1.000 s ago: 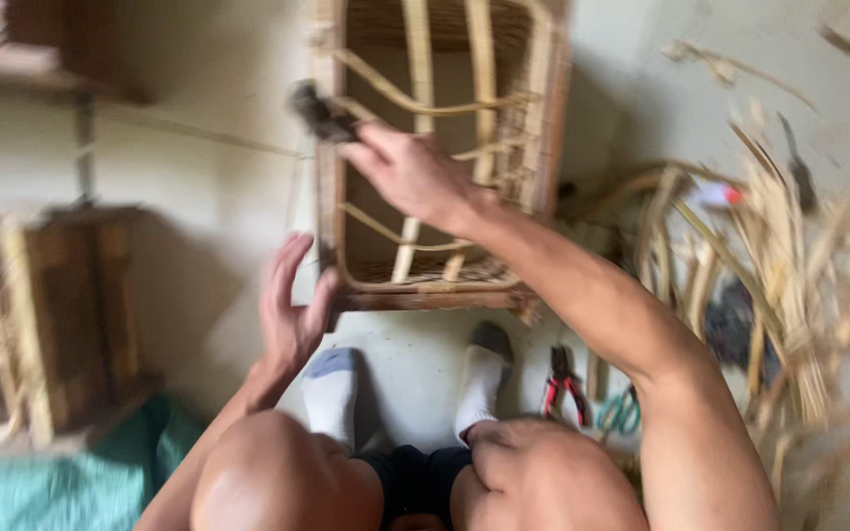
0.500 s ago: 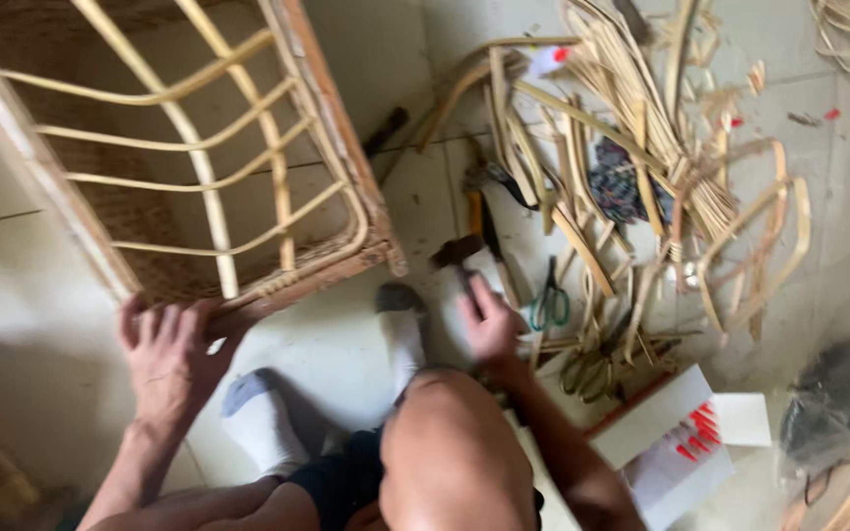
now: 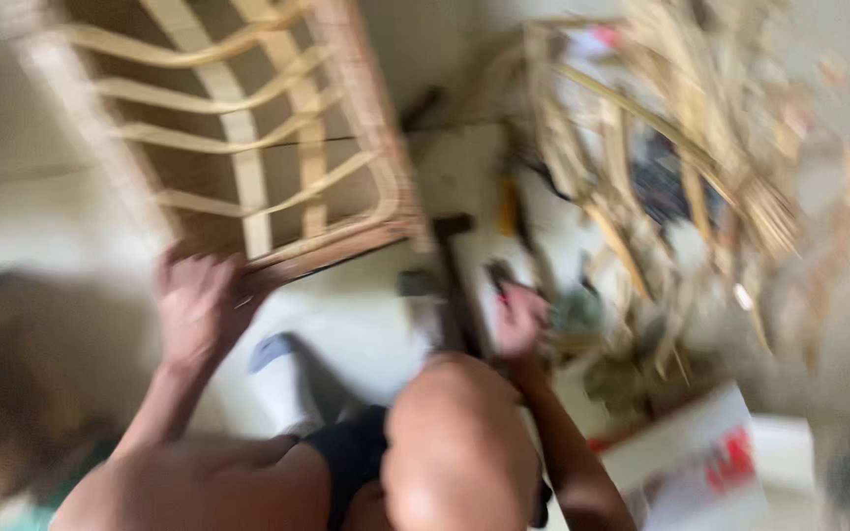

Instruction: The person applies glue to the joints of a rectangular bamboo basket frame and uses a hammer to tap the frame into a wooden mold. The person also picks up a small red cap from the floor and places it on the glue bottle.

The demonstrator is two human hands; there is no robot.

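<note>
The view is badly blurred. A woven rattan frame (image 3: 248, 157) with curved cane slats lies tilted on the pale floor at upper left. My left hand (image 3: 199, 307) grips its near edge. My right hand (image 3: 520, 320) is low beside my knee (image 3: 455, 442), curled by a dark hammer (image 3: 453, 275) that lies on the floor with its head toward the frame's corner. A small dark thing sits at the fingertips; whether the hand grips it or the hammer is hidden by blur.
A loose heap of cane strips and offcuts (image 3: 681, 177) covers the floor at the right. A white box with red print (image 3: 700, 462) lies at lower right. My sock-clad foot (image 3: 282, 379) rests under the frame's edge.
The view has swung and blurred. My left hand has closed onto the frame's near edge. My right hand stays by the hammer, a little lower.
</note>
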